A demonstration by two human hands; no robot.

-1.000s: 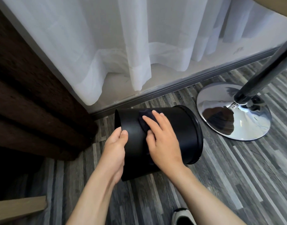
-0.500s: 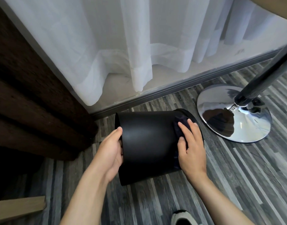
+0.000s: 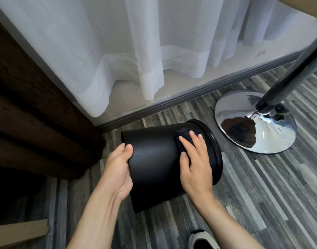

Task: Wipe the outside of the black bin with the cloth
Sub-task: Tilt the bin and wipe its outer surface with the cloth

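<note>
A round black bin (image 3: pixel 154 159) lies on its side over the wood-grain floor, its base to the left and its rimmed mouth to the right. My left hand (image 3: pixel 118 169) cups the base edge, thumb on the side wall, and steadies it. My right hand (image 3: pixel 195 166) lies flat on the bin's upper side near the rim and presses a dark cloth (image 3: pixel 182 139) against it. Most of the cloth is hidden under the fingers; a bunched part shows above them.
A chrome round stand base (image 3: pixel 256 121) with a dark pole (image 3: pixel 288 76) stands just right of the bin. White sheer curtains (image 3: pixel 136 51) hang behind, a dark brown curtain (image 3: pixel 28 114) at left. A shoe tip (image 3: pixel 202 239) shows at the bottom.
My right hand with the cloth slid from the bin's left part to the rim end, then came back slightly leftward. The bin tilted a little; my left hand shifted its hold on the base.
</note>
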